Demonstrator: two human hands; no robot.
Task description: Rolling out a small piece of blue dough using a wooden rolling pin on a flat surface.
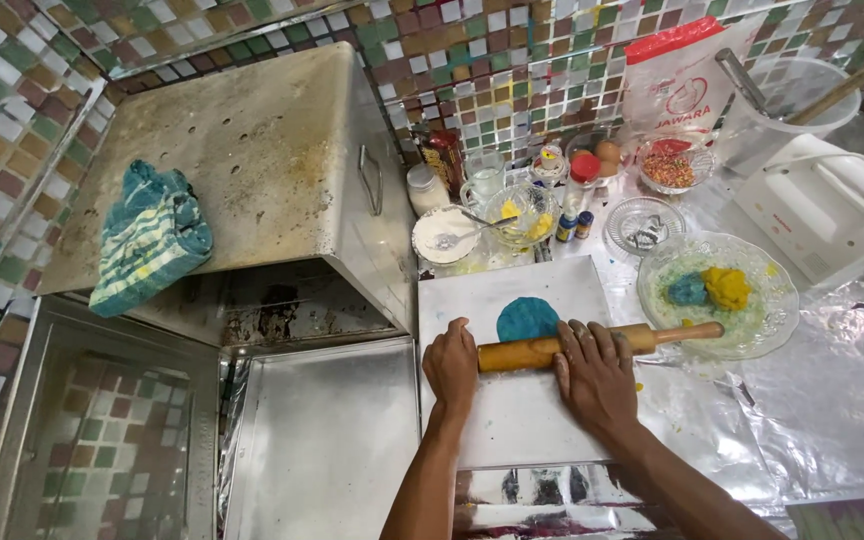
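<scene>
Your left hand and right hand lie flat, palms down, on the wooden rolling pin, fingers extended, not gripping. The pin sits across the flattened blue dough near the far edge of the white board. A glass plate with more dough stands just right.

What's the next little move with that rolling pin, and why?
Probably push the wooden rolling pin forward over the blue dough: both hands, left and right, rest on it at the dough's near edge, and the dough beyond it looks unrolled.
</scene>
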